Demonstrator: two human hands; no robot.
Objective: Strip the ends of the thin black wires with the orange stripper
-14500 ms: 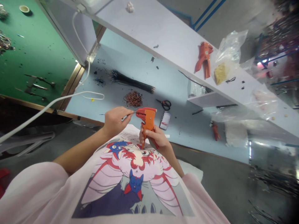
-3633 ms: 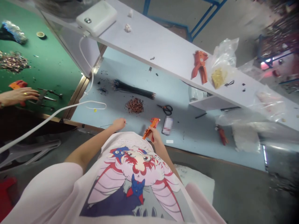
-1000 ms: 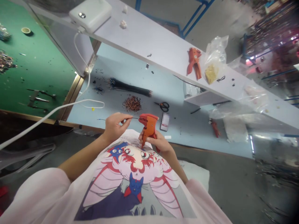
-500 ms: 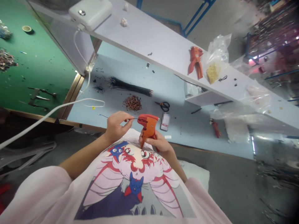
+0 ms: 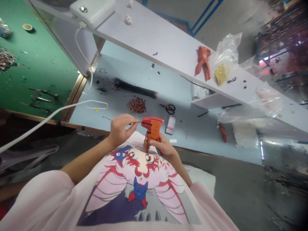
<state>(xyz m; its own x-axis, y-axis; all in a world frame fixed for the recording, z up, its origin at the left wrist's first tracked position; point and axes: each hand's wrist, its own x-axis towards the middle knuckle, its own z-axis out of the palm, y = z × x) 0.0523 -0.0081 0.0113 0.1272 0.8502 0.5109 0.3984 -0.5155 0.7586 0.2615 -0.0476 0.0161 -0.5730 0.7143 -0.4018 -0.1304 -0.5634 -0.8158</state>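
Note:
Between thumb and fingers, my left hand (image 5: 122, 127) pinches a thin dark wire (image 5: 107, 118). One end of it sticks out to the left with a bluish tip; the other enters the jaws of an orange-red wire stripper (image 5: 155, 125). My right hand (image 5: 162, 144) is wrapped round the stripper's handles, holding it upright in front of my shirt. Beyond my hands, a heap of small copper-coloured pieces (image 5: 136, 106) lies on the light blue bench (image 5: 144, 72). Behind that heap rests a bundle of dark wires (image 5: 134, 88).
Black-handled scissors (image 5: 170, 109) and a phone (image 5: 170, 125) lie right of the heap. Across the back runs a raised white shelf (image 5: 168, 51) with another wire stripper (image 5: 203, 62) and plastic bags (image 5: 227, 51). A white cable (image 5: 60, 112) crosses the left side.
The stripper's handles have been squeezed closer together in my right hand. The wire stays in its jaws, and my left hand has hardly moved.

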